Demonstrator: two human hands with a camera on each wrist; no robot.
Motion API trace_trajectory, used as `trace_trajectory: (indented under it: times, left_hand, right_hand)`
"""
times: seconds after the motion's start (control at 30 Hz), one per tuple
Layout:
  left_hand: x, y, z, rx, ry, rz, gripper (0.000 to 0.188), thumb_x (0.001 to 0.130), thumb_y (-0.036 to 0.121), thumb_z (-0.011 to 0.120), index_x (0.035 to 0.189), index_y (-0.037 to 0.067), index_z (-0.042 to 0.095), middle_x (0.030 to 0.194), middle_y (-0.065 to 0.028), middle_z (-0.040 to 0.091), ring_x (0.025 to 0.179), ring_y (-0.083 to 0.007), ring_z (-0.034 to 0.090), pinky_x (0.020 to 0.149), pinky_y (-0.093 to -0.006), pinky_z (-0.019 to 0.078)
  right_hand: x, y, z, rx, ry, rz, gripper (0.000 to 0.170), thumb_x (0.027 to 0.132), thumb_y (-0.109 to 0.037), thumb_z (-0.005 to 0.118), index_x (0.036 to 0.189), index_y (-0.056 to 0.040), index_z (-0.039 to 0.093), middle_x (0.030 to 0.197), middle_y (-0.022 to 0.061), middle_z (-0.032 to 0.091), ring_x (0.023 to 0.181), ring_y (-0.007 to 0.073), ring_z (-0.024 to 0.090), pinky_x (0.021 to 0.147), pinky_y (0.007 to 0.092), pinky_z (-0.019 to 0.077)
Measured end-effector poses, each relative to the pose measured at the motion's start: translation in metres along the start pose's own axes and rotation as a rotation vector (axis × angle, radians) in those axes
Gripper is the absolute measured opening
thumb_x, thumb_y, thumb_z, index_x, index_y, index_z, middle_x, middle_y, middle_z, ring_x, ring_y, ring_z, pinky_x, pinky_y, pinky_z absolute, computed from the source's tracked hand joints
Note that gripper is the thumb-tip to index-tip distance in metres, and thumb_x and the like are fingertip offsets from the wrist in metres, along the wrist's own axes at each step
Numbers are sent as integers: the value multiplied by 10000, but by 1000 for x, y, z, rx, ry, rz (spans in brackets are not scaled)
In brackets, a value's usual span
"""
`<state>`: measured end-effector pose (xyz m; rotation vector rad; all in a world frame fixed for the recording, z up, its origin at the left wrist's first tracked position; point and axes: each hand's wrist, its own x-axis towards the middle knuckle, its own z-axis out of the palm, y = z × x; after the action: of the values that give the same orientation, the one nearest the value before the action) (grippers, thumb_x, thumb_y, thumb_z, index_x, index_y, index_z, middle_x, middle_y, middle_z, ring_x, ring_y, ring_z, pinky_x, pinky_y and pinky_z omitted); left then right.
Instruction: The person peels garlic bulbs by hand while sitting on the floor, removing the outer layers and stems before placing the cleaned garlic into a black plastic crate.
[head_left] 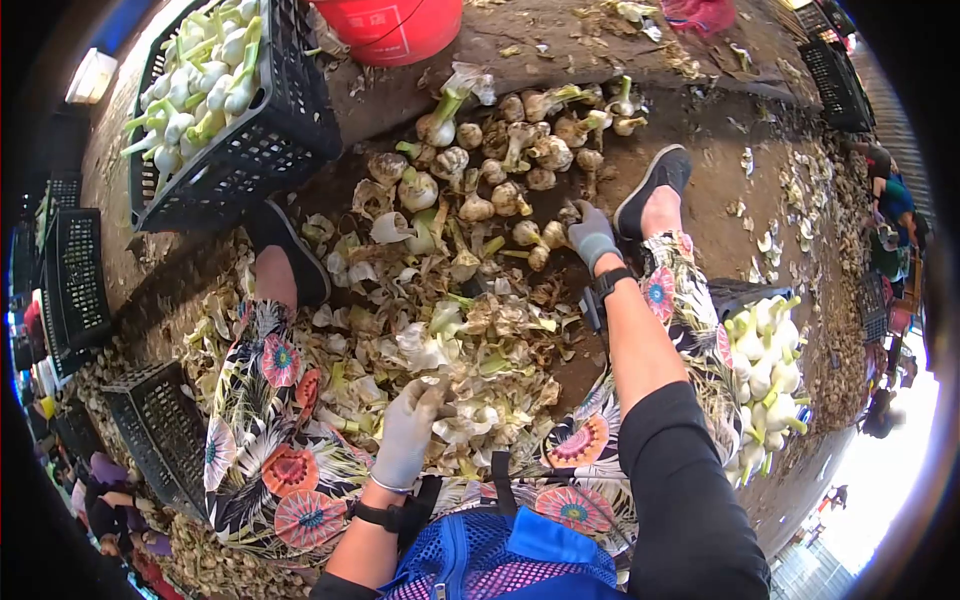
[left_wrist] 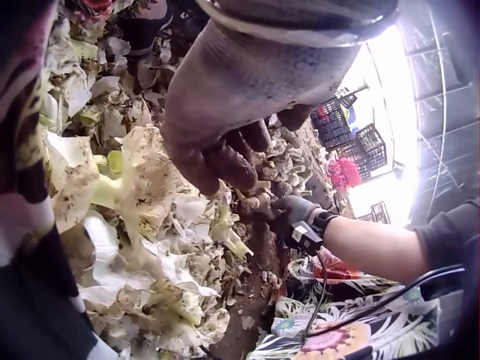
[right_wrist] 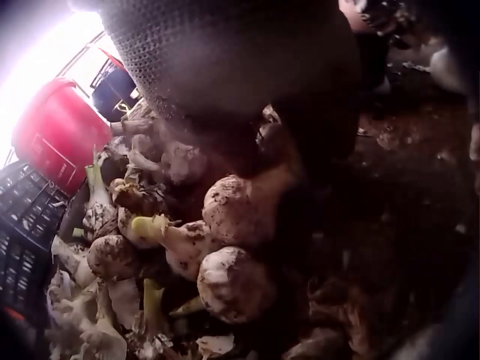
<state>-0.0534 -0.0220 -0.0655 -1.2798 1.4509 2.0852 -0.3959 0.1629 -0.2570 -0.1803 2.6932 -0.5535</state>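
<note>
My gloved right hand (head_left: 592, 235) reaches forward to the near right edge of a pile of soil-stained garlic bulbs (head_left: 510, 198). In the right wrist view its fingers come down around the neck of a garlic bulb (right_wrist: 229, 211); the glove shades and partly hides that grip. Another garlic bulb (right_wrist: 234, 285) lies just beside it. My gloved left hand (head_left: 408, 428) hangs over a heap of peeled garlic skins (head_left: 455, 350) between the legs. Its fingers are loosely bent, with stained fingertips, and nothing shows between them in the left wrist view.
A black crate (head_left: 250, 150) full of cleaned garlic stands at the upper left, beside a red bucket (head_left: 390, 30). More white garlic (head_left: 765, 380) fills a container by the right leg. An upturned-looking black crate (head_left: 155, 430) sits left. Shoes (head_left: 660, 185) flank the pile.
</note>
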Motion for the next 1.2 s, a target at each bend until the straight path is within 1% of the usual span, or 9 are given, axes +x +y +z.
trace_trajectory:
  times: [0.13, 0.33, 0.47, 0.53, 0.73, 0.8, 0.87, 0.97, 1.2]
  left_hand:
    - [1, 6, 9, -21, -60, -8, 467, 991, 319, 503, 1250, -69, 540, 1093, -124, 630, 961, -180, 638, 876, -293, 503]
    - [-7, 2, 16, -76, -71, 402, 556, 990, 363, 509, 1340, -59, 416, 1173, -158, 602, 1033, -218, 622, 898, -316, 493]
    - [-35, 13, 2, 13, -100, 497, 561, 919, 271, 660, 1336, -26, 430, 1137, -101, 577, 1028, -132, 536, 906, -283, 457]
    - [-51, 9, -6, 8, -152, 476, 627, 910, 279, 674, 1380, -24, 391, 1205, -99, 559, 1089, -137, 534, 946, -290, 448]
    - [-83, 5, -4, -215, -274, 533, 733, 868, 212, 714, 1447, -23, 331, 1356, -95, 490, 1191, -154, 516, 1013, -301, 424]
    - [-89, 7, -7, -140, -287, 557, 728, 877, 209, 697, 1454, -21, 318, 1382, -95, 468, 1216, -158, 501, 1037, -317, 412]
    - [-94, 7, -12, -93, -266, 554, 704, 891, 214, 675, 1452, -17, 316, 1380, -111, 473, 1225, -180, 510, 1054, -341, 404]
    - [-102, 10, -10, -467, -367, 380, 619, 918, 192, 629, 1434, 9, 342, 1194, -101, 586, 1078, -187, 589, 1008, -368, 446]
    - [-85, 8, -19, -172, -334, 287, 463, 954, 195, 576, 1344, -19, 446, 1049, -54, 623, 907, -137, 612, 852, -306, 514]
  right_hand:
    - [-49, -16, -11, 153, 221, 60, 408, 790, -110, 610, 1194, -64, 641, 1154, 201, 605, 1059, 371, 609, 939, 387, 482]
    - [-241, -132, -47, 504, 269, -457, 423, 723, 9, 715, 1136, -7, 626, 1080, 137, 608, 937, 278, 623, 865, 356, 512]
    - [-318, -144, -59, 568, 46, -640, 370, 802, 27, 624, 1168, -24, 626, 1081, 109, 631, 884, 222, 607, 781, 302, 516]
    - [-318, -118, -62, 1119, -396, -207, 365, 868, 64, 531, 1213, -21, 612, 1049, 72, 662, 897, 149, 614, 801, 257, 501]
    - [-335, -145, -90, 1205, -440, -144, 247, 898, 50, 558, 1101, -17, 682, 1065, 60, 686, 961, 109, 621, 864, 245, 487]
    - [-341, -153, -92, 854, -282, -494, 231, 900, -32, 645, 1127, 7, 668, 988, 26, 686, 904, 92, 620, 840, 230, 484]
    - [-347, -158, -97, 911, -345, -386, 225, 885, -41, 666, 1104, 13, 674, 984, 26, 694, 879, 83, 615, 813, 235, 488]
    - [-348, -152, -95, 967, -343, -288, 223, 839, 69, 607, 1045, 33, 686, 949, 19, 687, 853, 75, 597, 783, 223, 477]
    - [-343, -146, -84, 778, -270, -395, 260, 810, 52, 544, 1014, 0, 698, 871, 82, 710, 837, 107, 626, 777, 257, 488]
